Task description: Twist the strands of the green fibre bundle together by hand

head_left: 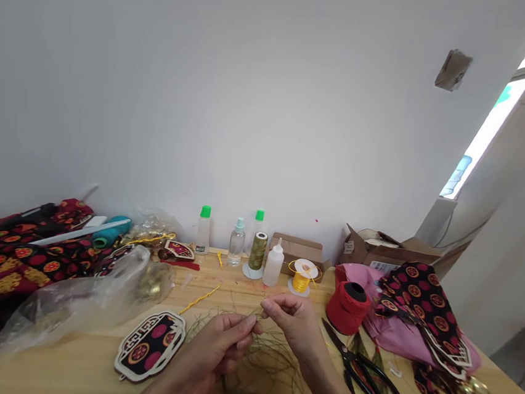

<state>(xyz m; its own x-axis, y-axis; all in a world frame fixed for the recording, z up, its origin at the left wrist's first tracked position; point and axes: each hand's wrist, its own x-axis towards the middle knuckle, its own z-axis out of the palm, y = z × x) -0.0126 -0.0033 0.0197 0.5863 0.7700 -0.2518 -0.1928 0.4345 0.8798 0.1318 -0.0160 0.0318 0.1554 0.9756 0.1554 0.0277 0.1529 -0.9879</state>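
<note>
Near the table's front middle, my left hand point(224, 345) is closed, thumb pressed to the fingers on thin olive threads. Close by on its right, my right hand point(291, 323) pinches the threads' upper end between thumb and fingertips. Loose olive threads point(275, 359) spread over the wood beneath and around both hands. Left of my left hand lies a patterned fabric ornament point(150, 346) with a pale cut-out frame and a yellow cord point(200, 298). Black-handled scissors point(372, 381) rest to the right of my right forearm.
Along the wall stand green-capped bottles point(203, 231), a spray bottle point(236, 244), a white squeeze bottle point(273, 266), an olive spool point(258, 252) and a yellow spool point(301, 280). Red thread point(347, 309) and pink cloth point(388, 333) are right; a plastic bag point(80, 303) and patterned fabric point(28, 261) left.
</note>
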